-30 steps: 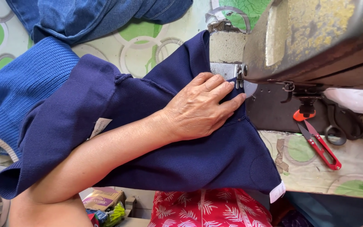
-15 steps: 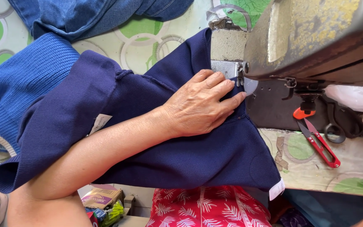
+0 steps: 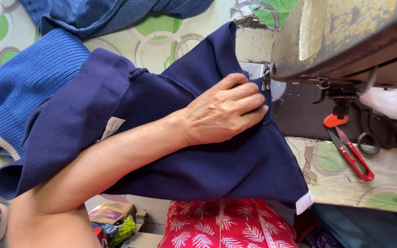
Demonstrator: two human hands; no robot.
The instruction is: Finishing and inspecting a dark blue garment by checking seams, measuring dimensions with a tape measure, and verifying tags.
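A: Nearest the camera, which hand is at work, and on what?

B: The left hand [image 3: 224, 110], reaching in along a bare forearm. It lies palm down on the navy knit garment [image 3: 171, 138], fingers [image 3: 246, 98] together and straight, pressing the cloth flat rather than gripping it. The right hand is out of view.

A: Where does the garment lie?

B: Spread over the edge of the patterned table [image 3: 345, 183], one corner with a white label [image 3: 304, 202] hanging off, its upper edge under the presser foot [image 3: 266, 80] of the sewing machine [image 3: 345, 41].

A: Which step does this indicate?

B: By judgement, seam feeding: the fingertips sit just beside the foot, steadying the fabric at the needle.

A: What does the next move call for?

B: Even, flat pressure, with fingertips kept clear of the needle.

A: Farther back?

B: Red-handled thread snips [image 3: 352, 154] near the machine base; a lighter blue ribbed knit [image 3: 28, 87] beside the garment; denim [image 3: 111, 14] at the far edge.
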